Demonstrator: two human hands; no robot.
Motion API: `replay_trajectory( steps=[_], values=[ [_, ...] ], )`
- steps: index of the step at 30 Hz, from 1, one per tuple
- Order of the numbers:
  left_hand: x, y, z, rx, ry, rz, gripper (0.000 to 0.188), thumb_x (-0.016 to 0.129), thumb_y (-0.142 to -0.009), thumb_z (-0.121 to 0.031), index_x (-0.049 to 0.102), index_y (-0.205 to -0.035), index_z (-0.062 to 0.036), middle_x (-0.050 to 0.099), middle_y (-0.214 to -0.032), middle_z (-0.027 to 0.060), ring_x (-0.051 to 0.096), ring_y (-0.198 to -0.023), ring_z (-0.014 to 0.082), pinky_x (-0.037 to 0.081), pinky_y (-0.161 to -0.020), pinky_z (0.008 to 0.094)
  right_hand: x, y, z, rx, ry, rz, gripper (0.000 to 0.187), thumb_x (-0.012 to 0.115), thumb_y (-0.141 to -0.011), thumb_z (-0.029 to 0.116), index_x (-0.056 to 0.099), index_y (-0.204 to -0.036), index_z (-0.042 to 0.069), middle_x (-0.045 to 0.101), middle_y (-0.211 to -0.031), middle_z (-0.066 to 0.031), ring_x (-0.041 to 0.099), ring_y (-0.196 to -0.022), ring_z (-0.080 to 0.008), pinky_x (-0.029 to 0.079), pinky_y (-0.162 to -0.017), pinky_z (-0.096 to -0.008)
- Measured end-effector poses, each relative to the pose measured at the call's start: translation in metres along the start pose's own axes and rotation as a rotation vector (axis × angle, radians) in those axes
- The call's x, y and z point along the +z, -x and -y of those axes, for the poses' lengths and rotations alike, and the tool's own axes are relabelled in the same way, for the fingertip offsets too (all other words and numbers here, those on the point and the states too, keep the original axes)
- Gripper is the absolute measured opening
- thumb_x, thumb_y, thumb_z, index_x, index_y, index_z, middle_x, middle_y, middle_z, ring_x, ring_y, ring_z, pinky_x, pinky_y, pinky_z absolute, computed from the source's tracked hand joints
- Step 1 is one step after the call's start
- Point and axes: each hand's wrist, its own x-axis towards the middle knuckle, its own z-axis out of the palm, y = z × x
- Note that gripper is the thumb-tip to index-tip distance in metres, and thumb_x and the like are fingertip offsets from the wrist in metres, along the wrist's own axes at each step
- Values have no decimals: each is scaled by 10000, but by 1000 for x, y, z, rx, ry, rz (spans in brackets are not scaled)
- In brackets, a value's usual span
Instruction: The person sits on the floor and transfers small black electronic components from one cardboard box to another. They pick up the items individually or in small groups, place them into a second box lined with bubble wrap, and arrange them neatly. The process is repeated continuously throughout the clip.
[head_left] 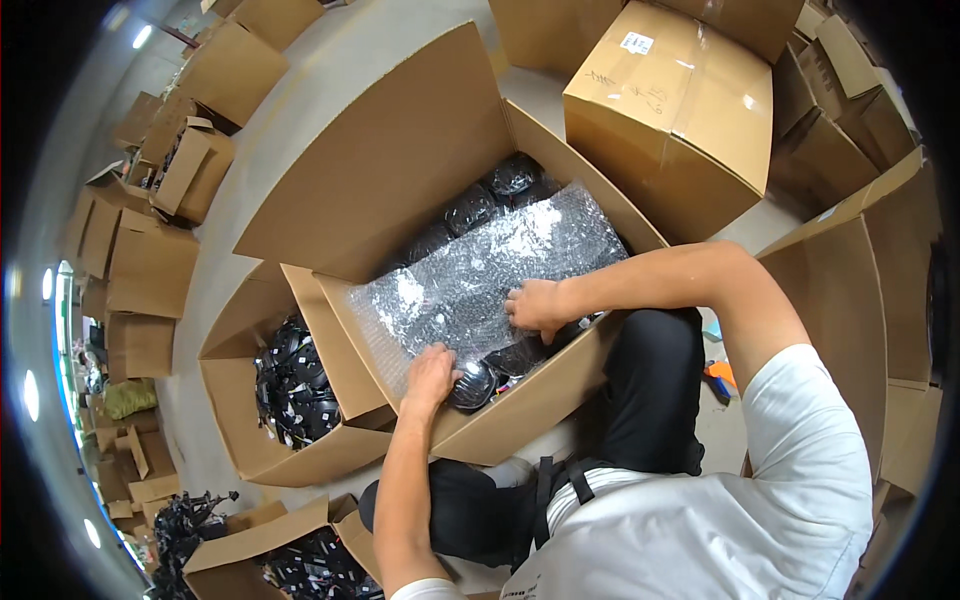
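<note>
The bubble wrap sheet (450, 270) lies in the open cardboard box (545, 398), spread between its left and right walls over dark rounded items (470, 210) in clear film, which show along the box's far and near edges. It should be very light, limp and springy, slightly slippery, its bubbles apt to pop under a hard pinch; a border or two corners look the best hold. At the box's near left corner, the left hand (430, 376) has bent fingers at the sheet's border; I cannot tell whether its grip pinches or merely presses. The right hand (538, 306) rests curled on the sheet toward the near edge, its grip equally unclear. Beyond the left wall stands a carton (310, 462) of black parts (300, 385); beyond the right, a taped carton (665, 90)
</note>
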Motion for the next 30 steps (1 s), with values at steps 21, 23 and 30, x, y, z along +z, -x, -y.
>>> replay_trajectory(
  steps=[21, 23, 30],
  values=[
    [-273, 91, 29, -188, -229, -1222, 209, 611, -838, 30, 685, -1031, 1, 635, -1062, 176, 620, -994, 357, 502, -890, 420, -259, 131, -111, 558, 505, -1462, 36, 618, -824, 68, 630, -790, 69, 671, -828, -110, 699, -834, -317, 576, -679, -416],
    [-259, 101, -4, -141, -393, -1518, 230, 635, -827, 29, 689, -1050, 16, 665, -1051, 177, 637, -994, 353, 503, -906, 420, -256, 158, -75, 229, 601, -1819, 37, 618, -805, 56, 646, -816, 78, 649, -806, -89, 675, -805, -309, 563, -695, -409],
    [-69, 71, 14, -87, -405, -399, 88, 617, -826, -97, 679, -887, -84, 665, -855, 115, 676, -837, 295, 525, -746, 425, -62, 106, -90, 261, 259, -807, 40, 614, -804, 123, 642, -828, 110, 648, -884, -54, 636, -930, -248, 515, -801, -364]
  ],
)
